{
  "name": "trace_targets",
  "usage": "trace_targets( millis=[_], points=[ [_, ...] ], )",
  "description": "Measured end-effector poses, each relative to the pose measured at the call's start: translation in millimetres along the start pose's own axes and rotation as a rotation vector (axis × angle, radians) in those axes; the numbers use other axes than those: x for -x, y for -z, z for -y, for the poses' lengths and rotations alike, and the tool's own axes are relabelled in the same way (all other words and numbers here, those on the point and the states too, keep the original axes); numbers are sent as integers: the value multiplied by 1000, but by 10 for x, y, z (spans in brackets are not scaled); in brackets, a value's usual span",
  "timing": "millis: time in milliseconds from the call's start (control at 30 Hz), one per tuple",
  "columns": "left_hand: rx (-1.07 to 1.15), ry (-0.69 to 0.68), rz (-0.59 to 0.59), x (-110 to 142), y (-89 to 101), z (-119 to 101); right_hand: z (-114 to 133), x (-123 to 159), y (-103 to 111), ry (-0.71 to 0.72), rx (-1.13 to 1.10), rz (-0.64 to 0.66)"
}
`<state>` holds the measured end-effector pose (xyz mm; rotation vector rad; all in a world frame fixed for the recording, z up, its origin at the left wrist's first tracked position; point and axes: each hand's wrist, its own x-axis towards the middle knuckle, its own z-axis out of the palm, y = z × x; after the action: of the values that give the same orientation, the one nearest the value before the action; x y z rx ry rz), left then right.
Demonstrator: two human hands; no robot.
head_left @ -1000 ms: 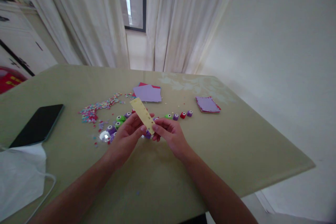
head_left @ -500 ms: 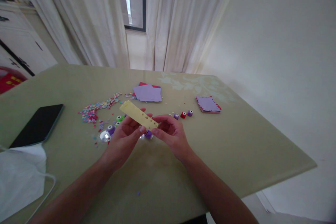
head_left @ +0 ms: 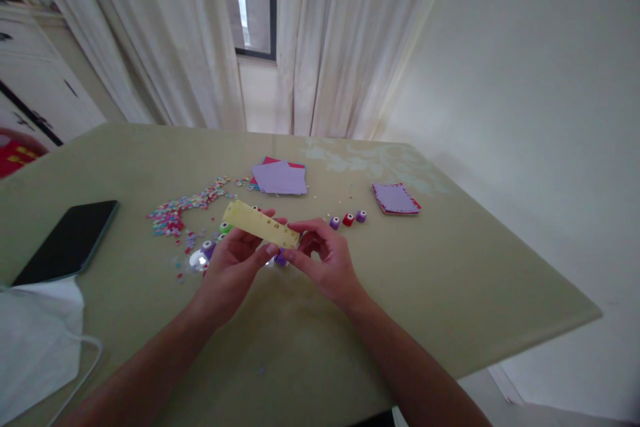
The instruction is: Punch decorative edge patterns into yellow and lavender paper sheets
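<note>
At frame centre a yellow strip (head_left: 260, 223) with punched holes is held level above the table (head_left: 450, 280), left hand (head_left: 235, 263) pinching its middle, right hand (head_left: 325, 257) pinching its right end. Small punches (head_left: 347, 219) and confetti (head_left: 185, 207) lie just behind.

Two bare forearms reach in from six o'clock and meet mid-frame. The left hand (head_left: 234, 261) and right hand (head_left: 327, 260) both pinch with curled fingers, thumbs uppermost.
</note>
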<state>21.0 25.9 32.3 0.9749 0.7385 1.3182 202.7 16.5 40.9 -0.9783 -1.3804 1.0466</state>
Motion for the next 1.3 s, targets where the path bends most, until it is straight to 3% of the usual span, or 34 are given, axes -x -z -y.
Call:
trace_targets(
  millis=[233, 767, 933, 1167, 1300],
  points=[
    [8, -9, -35, -12, 10, -1, 22, 12, -4, 125, 100, -16],
    [-42, -22, 57, -29, 43, 36, -17, -1, 4, 246, 164, -34],
    [-45, -46, 27, -37, 39, 29, 12, -10, 0, 271, 180, -62],
    [-145, -58, -81, -68, 56, 33, -86, -27, -28, -17, -77, -28],
    [-208, -72, -138, -63, 58, 11, -120, -37, -24, -62, -70, -53]
  ],
)
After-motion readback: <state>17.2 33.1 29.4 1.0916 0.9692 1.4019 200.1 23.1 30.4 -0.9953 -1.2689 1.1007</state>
